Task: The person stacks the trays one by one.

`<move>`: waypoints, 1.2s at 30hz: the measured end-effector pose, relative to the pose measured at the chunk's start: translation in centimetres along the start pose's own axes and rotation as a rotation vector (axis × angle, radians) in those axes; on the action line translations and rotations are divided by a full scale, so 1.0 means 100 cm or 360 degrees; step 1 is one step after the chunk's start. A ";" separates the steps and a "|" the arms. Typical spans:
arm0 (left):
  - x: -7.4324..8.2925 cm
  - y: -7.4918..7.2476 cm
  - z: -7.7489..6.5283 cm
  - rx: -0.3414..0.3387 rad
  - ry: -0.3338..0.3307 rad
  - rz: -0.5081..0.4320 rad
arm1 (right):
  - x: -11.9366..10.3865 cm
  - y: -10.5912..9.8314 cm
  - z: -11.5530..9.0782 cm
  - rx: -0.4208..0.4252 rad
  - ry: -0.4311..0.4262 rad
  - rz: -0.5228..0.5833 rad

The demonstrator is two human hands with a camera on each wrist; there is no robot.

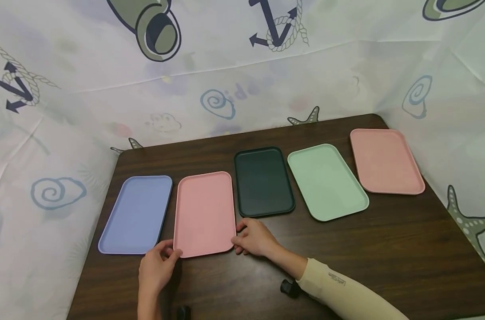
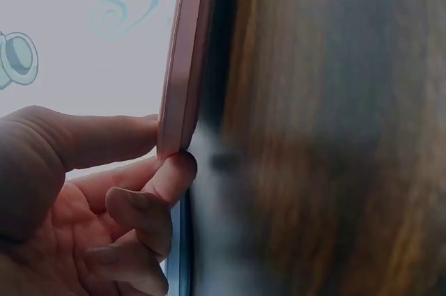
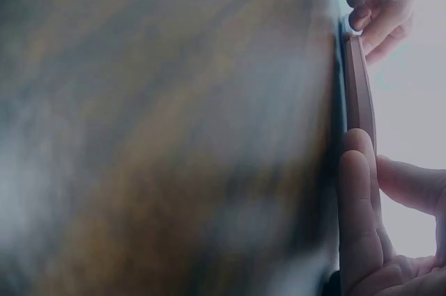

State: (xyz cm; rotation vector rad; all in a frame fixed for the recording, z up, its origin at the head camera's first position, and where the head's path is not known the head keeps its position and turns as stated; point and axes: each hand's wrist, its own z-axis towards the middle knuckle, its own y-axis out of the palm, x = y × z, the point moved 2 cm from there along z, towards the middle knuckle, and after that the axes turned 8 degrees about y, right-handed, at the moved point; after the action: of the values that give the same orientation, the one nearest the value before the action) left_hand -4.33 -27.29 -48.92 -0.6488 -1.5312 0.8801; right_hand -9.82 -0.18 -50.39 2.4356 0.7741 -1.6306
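Note:
A pink tray [image 1: 204,213] lies between a blue tray [image 1: 136,213] and a dark green tray [image 1: 264,182] in the head view. My left hand [image 1: 157,269] pinches its near left corner, thumb on top and fingers beneath, as the left wrist view shows on the tray's edge [image 2: 182,66]. At the near right corner my right hand [image 1: 253,238] pinches the same tray between thumb and fingers. In the right wrist view the tray's side [image 3: 359,90] runs between both hands.
Farther right lie a light green tray [image 1: 328,182] and a second pink tray [image 1: 386,162], by the right edge of the brown wooden table [image 1: 386,249]. A patterned white cloth [image 1: 266,84] hangs behind and at both sides. A black object [image 1: 290,289] sits by the right wrist.

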 end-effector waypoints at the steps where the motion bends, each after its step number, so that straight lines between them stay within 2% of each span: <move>1: 0.001 0.000 0.001 0.0015 0.0019 -0.0004 | -0.001 -0.001 -0.001 0.0007 -0.0013 -0.0010; 6: 0.011 0.001 0.008 0.0067 0.0120 -0.0021 | -0.004 -0.011 -0.004 0.0051 -0.0049 -0.0046; 10: 0.020 0.004 0.012 0.0111 0.0151 -0.0060 | -0.008 -0.022 -0.006 0.0077 -0.0076 -0.0032; 15: 0.033 0.011 0.018 0.0188 0.0249 -0.0152 | -0.011 -0.040 -0.011 0.0110 -0.0075 -0.0018; 23: 0.063 0.033 0.028 0.0177 0.0350 -0.0261 | -0.006 -0.085 -0.020 0.0171 -0.0052 -0.0045; 28: 0.086 0.048 0.031 0.0160 0.0400 -0.0294 | 0.003 -0.115 -0.023 0.0121 -0.0050 -0.0060; 30: 0.094 0.055 0.032 0.0168 0.0428 -0.0290 | 0.007 -0.125 -0.023 0.0094 -0.0069 -0.0048; 36: 0.113 0.072 0.037 0.0206 0.0596 -0.0204 | 0.015 -0.149 -0.026 0.0085 -0.0051 -0.0022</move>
State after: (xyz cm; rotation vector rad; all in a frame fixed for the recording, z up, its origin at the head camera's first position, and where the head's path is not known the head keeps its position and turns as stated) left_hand -10.21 -14.72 -48.61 -0.5772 -1.1561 0.7079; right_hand -14.20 14.13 -47.91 2.4383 0.7540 -1.7129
